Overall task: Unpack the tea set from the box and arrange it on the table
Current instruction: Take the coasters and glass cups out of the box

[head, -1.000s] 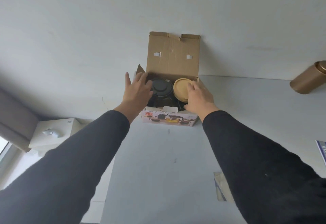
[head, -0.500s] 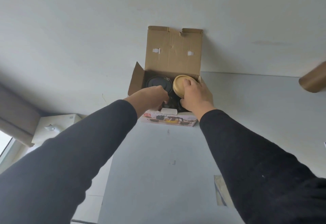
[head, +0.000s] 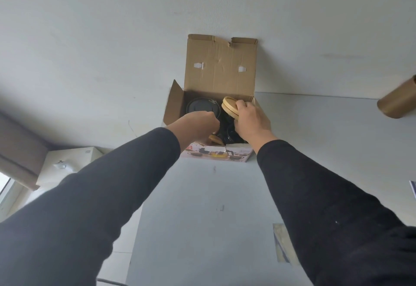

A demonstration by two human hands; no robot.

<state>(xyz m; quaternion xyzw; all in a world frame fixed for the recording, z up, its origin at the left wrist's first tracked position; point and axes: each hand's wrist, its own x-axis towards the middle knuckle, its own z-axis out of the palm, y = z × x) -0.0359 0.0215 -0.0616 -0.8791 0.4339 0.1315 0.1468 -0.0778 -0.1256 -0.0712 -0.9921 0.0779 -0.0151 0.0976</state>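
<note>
An open cardboard box [head: 219,71] stands at the far edge of the white table [head: 202,207], its lid flap upright against the wall. Inside are dark tea pieces, among them a round black lid [head: 198,105] at the left. My right hand [head: 252,121] grips a stack of round wooden coasters [head: 228,106], tilted and lifted at the box's right side. My left hand [head: 198,126] reaches down into the box with fingers curled; what they touch is hidden. Another wooden piece [head: 215,139] shows below it.
A gold cylindrical tin [head: 398,98] lies at the far right of the table. A flat packet [head: 281,243] rests near my right sleeve. A white cabinet [head: 67,162] stands lower left beyond the table's left edge.
My right hand has lifted and tilted the wooden coasters up out of the box. My left hand went from the box's rim down inside it.
</note>
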